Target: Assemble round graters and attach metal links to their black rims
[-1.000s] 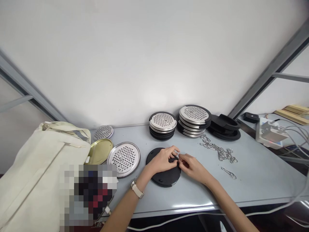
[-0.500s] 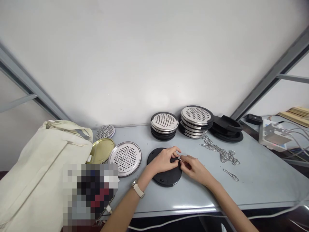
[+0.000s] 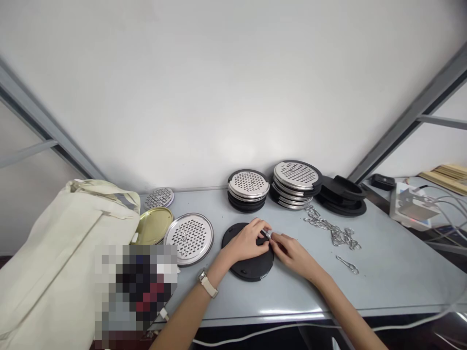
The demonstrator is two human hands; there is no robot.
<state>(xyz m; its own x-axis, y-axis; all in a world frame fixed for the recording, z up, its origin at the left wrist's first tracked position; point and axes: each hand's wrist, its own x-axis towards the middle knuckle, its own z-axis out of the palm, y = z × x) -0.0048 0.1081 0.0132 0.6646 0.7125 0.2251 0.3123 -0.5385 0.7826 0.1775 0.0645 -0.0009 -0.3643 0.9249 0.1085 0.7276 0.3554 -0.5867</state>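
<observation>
A black round disc [image 3: 250, 267] lies flat on the grey table [image 3: 383, 282] in front of me. My left hand [image 3: 244, 243] rests on its top, fingers curled, pinching a small metal clip [image 3: 267, 235] at the disc's right edge. My right hand [image 3: 292, 252] meets it from the right, fingers pinched on the same clip. A watch sits on my left wrist.
A perforated steel disc [image 3: 188, 238], a gold lid [image 3: 153, 226] and a smaller perforated disc [image 3: 158, 197] lie left. Two stacks of steel-and-black discs [image 3: 248, 187] [image 3: 296, 181] and black rings [image 3: 343, 194] stand behind. Loose chain [image 3: 330, 228] and one link [image 3: 347, 265] lie right. A cream bag [image 3: 62, 253] fills the left.
Both hands stay on the clip at the disc's edge with only small finger shifts. The view has drifted slightly.
</observation>
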